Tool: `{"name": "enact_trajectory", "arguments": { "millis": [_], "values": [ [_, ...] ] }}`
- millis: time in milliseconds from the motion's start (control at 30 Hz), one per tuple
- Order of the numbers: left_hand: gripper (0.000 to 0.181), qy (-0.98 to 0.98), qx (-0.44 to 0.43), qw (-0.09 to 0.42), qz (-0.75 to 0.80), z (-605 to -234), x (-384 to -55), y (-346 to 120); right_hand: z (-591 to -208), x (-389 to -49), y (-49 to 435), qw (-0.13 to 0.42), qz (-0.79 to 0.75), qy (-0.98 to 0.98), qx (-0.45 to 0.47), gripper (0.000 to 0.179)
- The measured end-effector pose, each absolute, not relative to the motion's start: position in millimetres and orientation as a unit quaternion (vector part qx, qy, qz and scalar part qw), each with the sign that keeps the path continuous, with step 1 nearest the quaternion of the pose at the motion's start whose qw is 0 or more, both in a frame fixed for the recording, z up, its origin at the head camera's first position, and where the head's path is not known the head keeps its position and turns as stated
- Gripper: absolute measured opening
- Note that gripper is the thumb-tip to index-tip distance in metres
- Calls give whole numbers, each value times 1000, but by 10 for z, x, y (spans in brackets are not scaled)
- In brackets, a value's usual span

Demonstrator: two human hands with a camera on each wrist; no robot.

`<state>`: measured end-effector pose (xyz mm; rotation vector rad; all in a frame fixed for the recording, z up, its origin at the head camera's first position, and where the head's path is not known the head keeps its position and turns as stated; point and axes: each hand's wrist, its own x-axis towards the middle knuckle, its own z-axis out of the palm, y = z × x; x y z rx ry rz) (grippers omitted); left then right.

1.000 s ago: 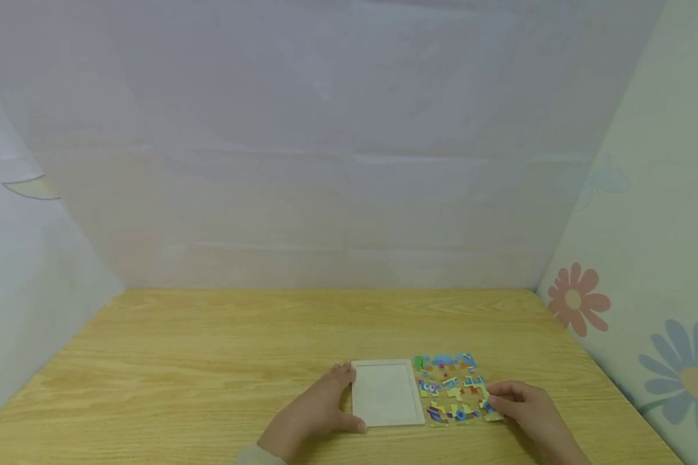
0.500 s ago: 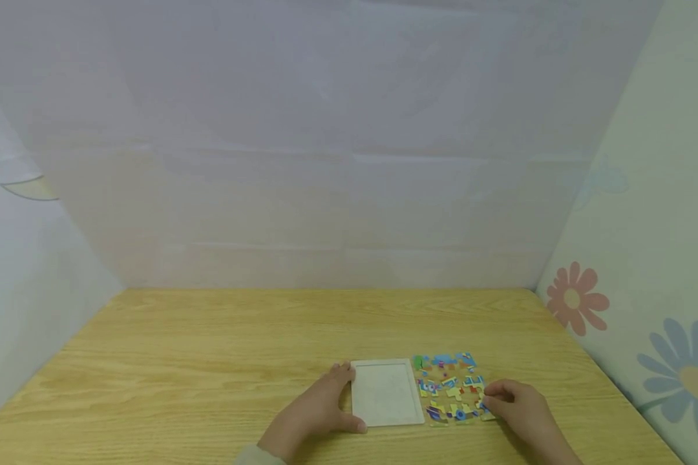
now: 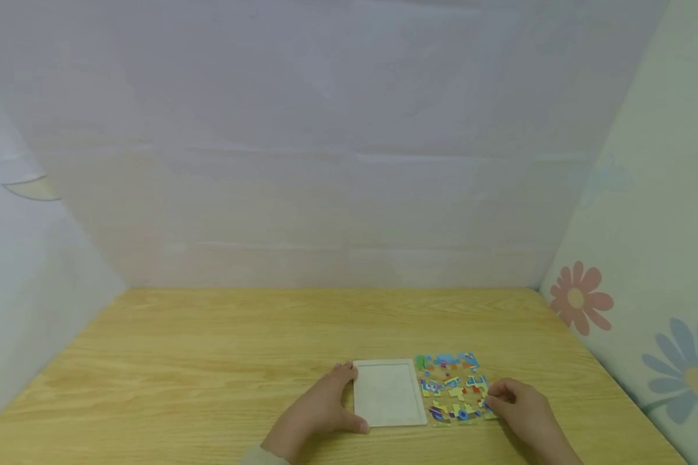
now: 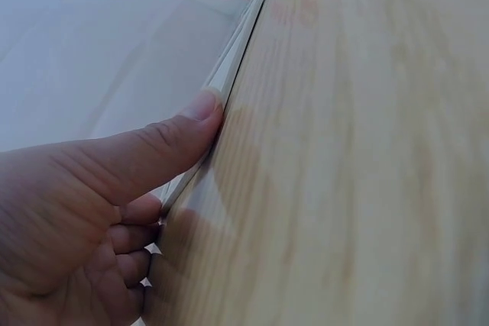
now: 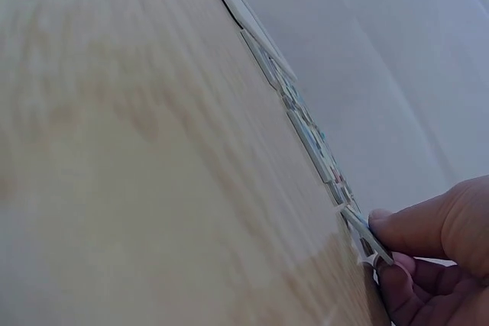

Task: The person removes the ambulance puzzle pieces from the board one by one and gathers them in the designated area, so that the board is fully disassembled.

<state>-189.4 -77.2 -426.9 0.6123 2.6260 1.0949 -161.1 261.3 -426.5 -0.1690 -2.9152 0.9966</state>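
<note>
A square, pale puzzle tray with a raised rim lies flat on the table. My left hand grips its left side, with the thumb against the near edge and the fingers at the far left corner. Right of the tray, colourful jigsaw pieces are spread in loose rows with small gaps. At the near right corner of these rows, my right hand pinches a jigsaw piece between thumb and fingers. That piece is tilted in the right wrist view, and the fingers mostly cover it in the head view.
The wood-grain table runs back to a pale sheet wall. On the right stands a side wall with a red flower and a blue flower printed on it. Another pale wall closes the left side.
My right hand has shifted slightly left, closer in on the corner of the pieces, still pinching the jigsaw piece. The left hand and tray have stayed in place.
</note>
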Motion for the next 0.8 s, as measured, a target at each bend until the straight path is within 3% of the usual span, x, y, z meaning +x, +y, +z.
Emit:
{"name": "enact_trajectory", "arguments": {
  "millis": [800],
  "values": [
    [99,895,205,112,381,-4301,-1898,-822,-4153,-1615,2560,33,355,-932,-72,15]
  ]
}}
